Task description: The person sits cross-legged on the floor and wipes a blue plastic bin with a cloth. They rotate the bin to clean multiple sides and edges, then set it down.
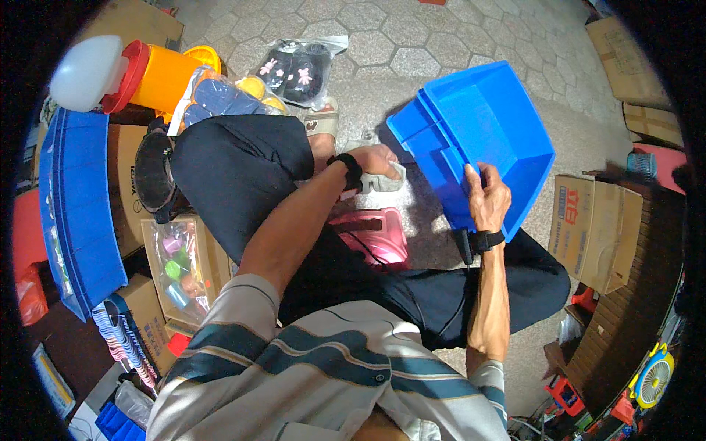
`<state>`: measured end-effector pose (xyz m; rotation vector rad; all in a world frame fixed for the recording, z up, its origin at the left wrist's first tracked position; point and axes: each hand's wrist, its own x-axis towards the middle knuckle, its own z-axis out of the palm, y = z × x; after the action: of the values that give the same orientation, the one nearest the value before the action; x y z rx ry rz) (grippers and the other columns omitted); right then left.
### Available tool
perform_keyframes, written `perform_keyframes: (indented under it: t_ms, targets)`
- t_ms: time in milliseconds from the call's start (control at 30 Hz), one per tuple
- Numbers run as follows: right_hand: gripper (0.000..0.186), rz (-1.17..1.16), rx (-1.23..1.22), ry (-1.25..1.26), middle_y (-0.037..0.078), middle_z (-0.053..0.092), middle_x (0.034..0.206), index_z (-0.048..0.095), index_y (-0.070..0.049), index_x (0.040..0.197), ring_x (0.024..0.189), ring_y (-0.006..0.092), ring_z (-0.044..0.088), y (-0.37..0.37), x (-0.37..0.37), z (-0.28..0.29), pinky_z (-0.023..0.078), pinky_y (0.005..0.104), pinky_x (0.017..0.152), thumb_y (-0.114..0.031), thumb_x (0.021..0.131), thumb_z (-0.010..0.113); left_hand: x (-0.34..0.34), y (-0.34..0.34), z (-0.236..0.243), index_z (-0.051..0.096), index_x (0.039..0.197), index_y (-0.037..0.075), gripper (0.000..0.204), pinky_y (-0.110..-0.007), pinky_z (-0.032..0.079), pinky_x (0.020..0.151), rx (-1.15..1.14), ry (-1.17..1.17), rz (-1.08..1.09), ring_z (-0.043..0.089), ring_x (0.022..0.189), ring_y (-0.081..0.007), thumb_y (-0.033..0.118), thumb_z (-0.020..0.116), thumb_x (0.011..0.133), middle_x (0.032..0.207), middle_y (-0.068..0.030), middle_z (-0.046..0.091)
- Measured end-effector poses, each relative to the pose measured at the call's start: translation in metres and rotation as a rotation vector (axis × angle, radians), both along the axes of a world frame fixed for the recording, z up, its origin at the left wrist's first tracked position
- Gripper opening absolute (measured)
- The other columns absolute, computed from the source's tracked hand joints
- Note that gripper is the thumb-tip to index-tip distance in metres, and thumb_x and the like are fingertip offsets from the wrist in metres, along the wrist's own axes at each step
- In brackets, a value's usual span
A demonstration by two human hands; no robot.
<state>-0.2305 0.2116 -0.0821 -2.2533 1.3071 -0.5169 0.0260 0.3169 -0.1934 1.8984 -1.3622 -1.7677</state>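
Note:
A blue plastic bin is tipped at an angle in front of me, its hollow inside facing up and to the right. My right hand grips its near rim, thumb and fingers closed over the edge. My left hand is closed on a crumpled greyish-white cloth, low over the floor and to the left of the bin. Part of the cloth is covered by the hand. Below it, between my legs, a pink plastic stool shows in part.
Bagged black slippers and a bagged blue-and-yellow item lie ahead on the left, near an orange container. A blue tray and a box with a clear bag of colourful pieces stand left. A cardboard box stands right.

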Motion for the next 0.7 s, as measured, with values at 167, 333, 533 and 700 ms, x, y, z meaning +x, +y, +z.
perform_keyframes:
  t_ms: [167, 333, 533, 700]
  targets:
    - [0.042, -0.031, 0.026, 0.010, 0.020, 0.070, 0.075, 0.073, -0.003, 0.106, 0.073, 0.0392, 0.069, -0.002, 0.008, 0.002, 0.051, 0.0470, 0.067, -0.042, 0.094, 0.067, -0.002, 0.001, -0.008, 0.063, 0.125, -0.005, 0.048, -0.033, 0.052, 0.088, -0.058, 0.341, 0.485, 0.068, 0.099, -0.0211, 0.024, 0.075, 0.089, 0.106, -0.0116, 0.072]
    - [0.042, -0.032, 0.011, 0.016, 0.022, 0.071, 0.078, 0.073, -0.003, 0.105, 0.075, 0.0397, 0.070, -0.003, 0.023, 0.006, 0.051, 0.0481, 0.069, -0.042, 0.094, 0.067, -0.020, -0.006, -0.019, 0.061, 0.117, -0.007, 0.040, -0.033, 0.055, 0.079, -0.271, 0.301, 0.774, 0.069, 0.089, -0.0206, 0.021, 0.073, 0.092, 0.105, -0.0137, 0.071]
    - [0.045, -0.017, 0.044, 0.060, 0.019, 0.072, 0.079, 0.073, -0.002, 0.107, 0.076, 0.0343, 0.071, 0.002, 0.031, 0.010, 0.053, 0.0438, 0.070, -0.044, 0.094, 0.066, -0.027, -0.015, -0.027, 0.060, 0.115, -0.011, 0.044, -0.042, 0.055, 0.085, -0.423, -0.241, 0.804, 0.071, 0.096, -0.0340, 0.022, 0.071, 0.088, 0.102, -0.0243, 0.072]
    - [0.040, 0.010, 0.007, 0.081, 0.023, 0.070, 0.079, 0.072, -0.003, 0.106, 0.076, 0.0403, 0.070, 0.005, 0.036, 0.012, 0.051, 0.0491, 0.068, -0.040, 0.095, 0.065, -0.025, -0.010, -0.032, 0.059, 0.112, -0.002, 0.037, -0.057, 0.050, 0.087, -0.557, -0.363, 0.771, 0.064, 0.100, -0.0513, 0.029, 0.059, 0.091, 0.101, -0.0333, 0.068]
